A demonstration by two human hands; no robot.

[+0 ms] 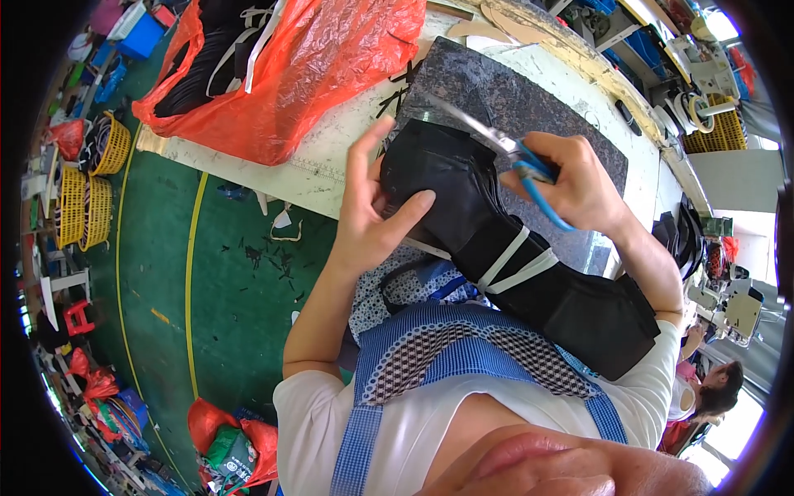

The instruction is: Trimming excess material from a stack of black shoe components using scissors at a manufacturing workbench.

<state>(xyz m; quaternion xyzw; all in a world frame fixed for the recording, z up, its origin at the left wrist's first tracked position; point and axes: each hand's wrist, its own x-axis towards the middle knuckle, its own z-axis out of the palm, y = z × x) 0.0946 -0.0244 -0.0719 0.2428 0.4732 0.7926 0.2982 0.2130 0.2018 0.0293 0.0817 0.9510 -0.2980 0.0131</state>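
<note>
Both hands are engaged over the near edge of the bench (pixel 318 186). The left hand (pixel 376 219) is closed on one end of a stack of black moulded cups (pixel 465 217), its thumb pressed flat on the upper face and its fingers round the outer side. The stack slants from that grip across the front of the worker's blue gingham apron (pixel 451 364); its other end lies near the right sleeve. A white tie (pixel 529 271) crosses the middle of the stack in two strips that form a narrow V.

The right hand (pixel 579 178) is curled round the blue handles of a pair of scissors (pixel 506 142). The blades point away from the worker, beyond the stack, over a dark marbled slab (pixel 538 95) set on the bench top. The blades are blurred; how far apart they stand cannot be told.

Toward the left end of the bench lies a red plastic bag (pixel 331 74), open, with black pieces (pixel 186 91) and white straps (pixel 263 50) showing at its mouth. Thin black offcuts (pixel 389 101) lie between the bag and the slab. Brown pattern pieces (pixel 504 25) rest toward the far edge.

On the green floor (pixel 157 289), below the near edge, dark scraps (pixel 273 260) are scattered. Yellow baskets (pixel 72 211) stand further left. A co-worker (pixel 686 401) is present on the right side of the room.
</note>
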